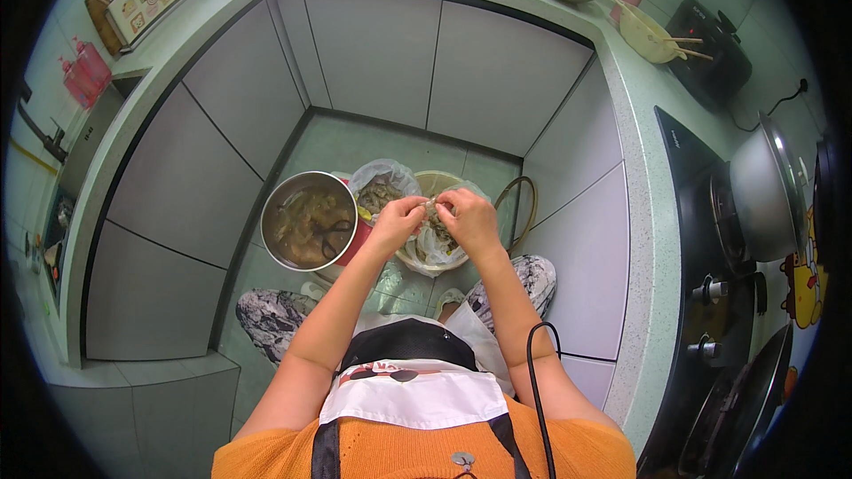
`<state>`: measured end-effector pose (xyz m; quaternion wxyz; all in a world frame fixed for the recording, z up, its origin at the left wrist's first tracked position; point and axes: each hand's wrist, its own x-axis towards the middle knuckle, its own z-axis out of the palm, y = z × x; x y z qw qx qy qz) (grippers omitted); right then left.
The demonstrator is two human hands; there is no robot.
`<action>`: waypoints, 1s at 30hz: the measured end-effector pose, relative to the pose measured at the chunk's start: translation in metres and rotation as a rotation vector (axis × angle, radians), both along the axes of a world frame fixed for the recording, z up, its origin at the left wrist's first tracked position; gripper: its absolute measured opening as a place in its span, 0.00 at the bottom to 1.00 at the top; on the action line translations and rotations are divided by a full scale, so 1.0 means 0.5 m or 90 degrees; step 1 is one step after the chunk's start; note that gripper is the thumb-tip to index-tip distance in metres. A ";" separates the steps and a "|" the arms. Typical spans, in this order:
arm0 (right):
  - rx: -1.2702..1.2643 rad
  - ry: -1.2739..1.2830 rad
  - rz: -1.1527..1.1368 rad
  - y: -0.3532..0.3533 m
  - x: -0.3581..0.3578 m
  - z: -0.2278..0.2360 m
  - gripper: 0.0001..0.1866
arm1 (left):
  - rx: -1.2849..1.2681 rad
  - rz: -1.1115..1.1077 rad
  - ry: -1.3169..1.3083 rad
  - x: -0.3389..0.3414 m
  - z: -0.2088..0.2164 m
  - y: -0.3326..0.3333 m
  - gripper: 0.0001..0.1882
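My left hand (401,220) and my right hand (470,218) meet above a pale basin (431,183) on the floor. Between the fingertips of both is a small greyish shrimp (429,206), partly covered by the fingers. Below them, the basin is lined with a clear plastic bag (437,254) holding more greyish pieces. Left of it stands another clear bag (390,170) with raw shrimp (377,196) inside. Farther left is a metal pot (267,232) of brownish water with pieces in it; black scissor handles (334,238) stick up at its right side.
A red object (358,243) shows beside the pot. Grey cabinets (373,44) enclose the floor on several sides. A hose-like loop (532,204) stands right of the basin. To the right are a black stove (683,177) and a lidded pot (761,191). A black cable (532,364) hangs by my right arm.
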<state>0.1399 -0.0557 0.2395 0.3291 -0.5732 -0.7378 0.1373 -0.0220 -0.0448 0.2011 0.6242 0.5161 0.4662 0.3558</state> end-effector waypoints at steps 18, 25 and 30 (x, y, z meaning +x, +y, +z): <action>-0.011 -0.092 -0.021 0.001 -0.005 0.003 0.06 | 0.304 0.041 0.246 0.008 -0.013 -0.005 0.15; -0.021 0.054 -0.053 0.005 -0.002 -0.009 0.04 | 0.106 0.028 0.095 0.010 -0.003 -0.004 0.15; -0.036 0.166 -0.058 0.014 0.027 -0.027 0.04 | -0.138 0.027 -0.184 0.000 -0.003 0.001 0.14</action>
